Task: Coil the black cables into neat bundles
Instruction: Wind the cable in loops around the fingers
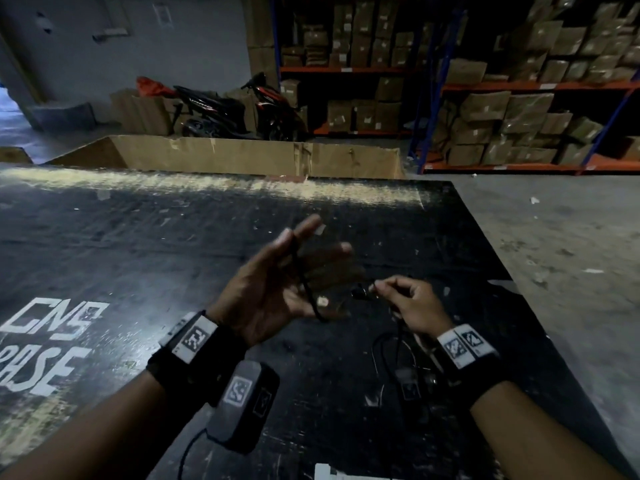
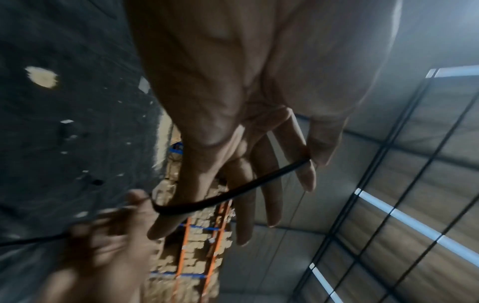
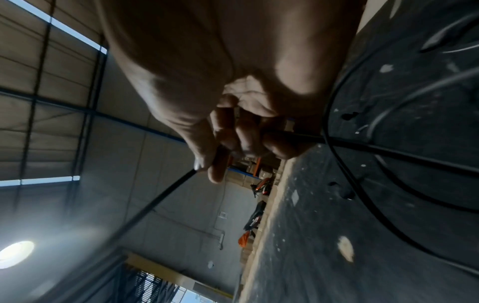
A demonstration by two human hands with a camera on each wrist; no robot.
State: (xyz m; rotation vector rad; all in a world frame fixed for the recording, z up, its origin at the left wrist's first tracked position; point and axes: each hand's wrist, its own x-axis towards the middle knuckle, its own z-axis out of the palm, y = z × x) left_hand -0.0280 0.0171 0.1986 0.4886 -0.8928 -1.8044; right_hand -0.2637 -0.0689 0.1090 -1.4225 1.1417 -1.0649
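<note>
Cable, thin and black, runs across the palm side of the left hand, from between the thumb and forefinger down past the little-finger edge. That hand is raised above the middle of the table, fingers straight and spread; the left wrist view shows the thumb pressing the strand against the forefinger, so the hand pinches it there while the other fingers stay apart. Just beside it, toward the table's right edge, the right hand has its fingers curled and its thumb and forefinger clamped on the same cable. From that fist the strand leads down to slack loops lying on the dark tabletop near the front right corner; in the right wrist view these loops cross one another on the surface.

The table is black, scuffed and flecked with pale scraps, with white stencilled lettering near its left edge. A white piece lies at the front edge. Behind the far edge stands a large open cardboard box. Beyond it are two parked scooters against the wall, and orange-and-blue shelving packed with brown cartons. Between the hands and the slack loops nothing lies on the table but the small scraps.
</note>
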